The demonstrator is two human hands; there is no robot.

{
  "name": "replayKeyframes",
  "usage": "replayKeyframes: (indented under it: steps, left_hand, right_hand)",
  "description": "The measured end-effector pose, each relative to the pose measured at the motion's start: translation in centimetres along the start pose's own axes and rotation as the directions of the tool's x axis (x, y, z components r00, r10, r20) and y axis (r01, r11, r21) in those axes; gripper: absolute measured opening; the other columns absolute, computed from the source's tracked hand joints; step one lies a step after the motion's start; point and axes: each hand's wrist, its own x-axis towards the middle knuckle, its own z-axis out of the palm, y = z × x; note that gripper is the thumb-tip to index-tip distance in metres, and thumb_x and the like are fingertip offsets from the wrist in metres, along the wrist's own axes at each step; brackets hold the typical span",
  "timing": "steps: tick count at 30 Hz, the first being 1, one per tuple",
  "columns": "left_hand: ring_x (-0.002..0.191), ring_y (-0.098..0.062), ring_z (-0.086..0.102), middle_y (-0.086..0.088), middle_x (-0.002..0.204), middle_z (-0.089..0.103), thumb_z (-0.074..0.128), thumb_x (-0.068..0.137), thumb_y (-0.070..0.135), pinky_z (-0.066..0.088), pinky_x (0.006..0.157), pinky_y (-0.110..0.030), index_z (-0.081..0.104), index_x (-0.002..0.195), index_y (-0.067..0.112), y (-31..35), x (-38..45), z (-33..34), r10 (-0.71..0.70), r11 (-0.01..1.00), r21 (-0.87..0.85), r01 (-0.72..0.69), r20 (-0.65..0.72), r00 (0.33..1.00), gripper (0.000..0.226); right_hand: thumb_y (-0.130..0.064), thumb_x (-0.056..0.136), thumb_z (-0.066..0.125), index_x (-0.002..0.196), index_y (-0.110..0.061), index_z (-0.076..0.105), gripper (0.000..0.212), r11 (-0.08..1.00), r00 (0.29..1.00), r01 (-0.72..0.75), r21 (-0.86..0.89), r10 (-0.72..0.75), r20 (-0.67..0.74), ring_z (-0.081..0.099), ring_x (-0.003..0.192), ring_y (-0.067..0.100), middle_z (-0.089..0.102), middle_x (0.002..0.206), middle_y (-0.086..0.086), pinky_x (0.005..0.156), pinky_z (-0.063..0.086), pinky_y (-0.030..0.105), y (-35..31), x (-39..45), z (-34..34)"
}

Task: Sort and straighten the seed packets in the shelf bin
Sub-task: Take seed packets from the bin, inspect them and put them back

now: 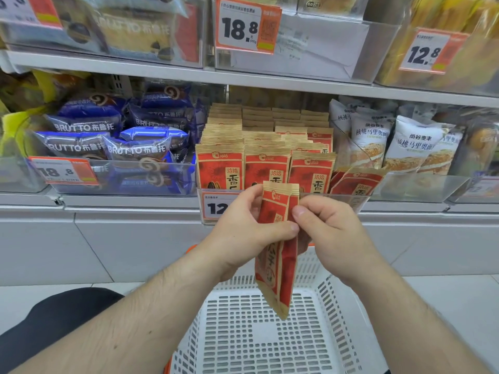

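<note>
A clear shelf bin (361, 202) holds several rows of red-and-tan seed packets (266, 164) standing upright. One packet (356, 182) at the bin's right front leans tilted. In front of the bin, both hands hold a small stack of seed packets (278, 255) upright, edge toward me. My left hand (243, 225) grips the stack from the left, thumb across its front. My right hand (329, 228) pinches the stack's right edge near the top. The price tag on the bin front is partly hidden behind my left hand.
A white slotted basket (337, 319) sits below my hands on the floor. Blue roll-cake bags (116, 141) fill the bin to the left, white bread bags (413, 147) the bin to the right. Another shelf (167, 71) with price tags runs above.
</note>
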Motion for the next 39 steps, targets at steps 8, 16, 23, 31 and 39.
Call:
replayKeyframes:
  steps: [8,16,23,31,39]
  left_hand:
    - [0.074,-0.035,0.066,-0.015,0.088,0.066,0.072,0.061,0.014,0.047,0.078,-0.047,0.063,0.117,0.005,0.78,-0.34,-0.67,-0.059,0.949,-0.283,0.137,0.269,0.961,0.057]
    - [0.073,-0.036,0.068,-0.015,0.086,0.067,0.071,0.062,0.015,0.052,0.070,-0.041,0.064,0.115,0.009,0.90,-0.32,-0.54,-0.053,0.950,-0.282,0.135,0.282,0.958,0.053]
    - [0.075,-0.035,0.067,-0.017,0.087,0.066,0.071,0.060,0.014,0.052,0.069,-0.043,0.062,0.118,0.010,0.67,-0.11,-0.63,-0.059,0.940,-0.308,0.146,0.277,0.959,0.059]
    - [0.073,-0.035,0.067,-0.016,0.085,0.065,0.071,0.062,0.016,0.052,0.072,-0.041,0.063,0.117,0.013,0.31,0.06,-0.84,-0.056,0.941,-0.303,0.149,0.294,0.954,0.055]
    - [0.093,-0.018,0.070,-0.002,0.112,0.073,0.080,0.058,0.015,0.053,0.064,-0.040,0.053,0.138,0.019,-0.05,0.33,-0.86,-0.142,0.974,-0.175,0.144,0.027,0.990,0.085]
  right_hand:
    - [-0.021,0.086,0.051,0.081,0.011,0.059,0.034,0.980,0.994,0.007,0.201,-0.028,0.105,0.056,0.048,0.018,0.064,0.058,0.008,0.048,0.048,0.027,-0.50,-0.16,0.18]
    - [-0.021,0.086,0.050,0.079,0.010,0.059,0.032,0.978,0.994,0.004,0.210,-0.028,0.109,0.055,0.046,0.018,0.065,0.058,0.008,0.048,0.048,0.029,-0.57,-0.23,0.19]
    - [-0.021,0.086,0.051,0.086,0.015,0.059,0.037,0.976,0.995,-0.006,0.218,-0.016,0.096,0.055,0.047,0.019,0.065,0.061,0.013,0.048,0.048,0.029,-0.69,-0.26,0.27]
    - [-0.007,0.099,0.051,0.085,0.017,0.059,0.029,0.981,0.999,-0.023,0.194,0.014,0.047,0.055,0.046,0.019,0.064,0.061,0.015,0.047,0.048,0.029,-0.80,-0.34,0.37]
    - [-0.005,0.094,0.060,0.086,0.001,0.067,0.012,0.999,0.999,-0.050,-0.012,0.050,-0.011,0.061,0.048,0.016,0.066,0.057,0.008,0.049,0.049,0.024,-0.89,-0.34,-0.16]
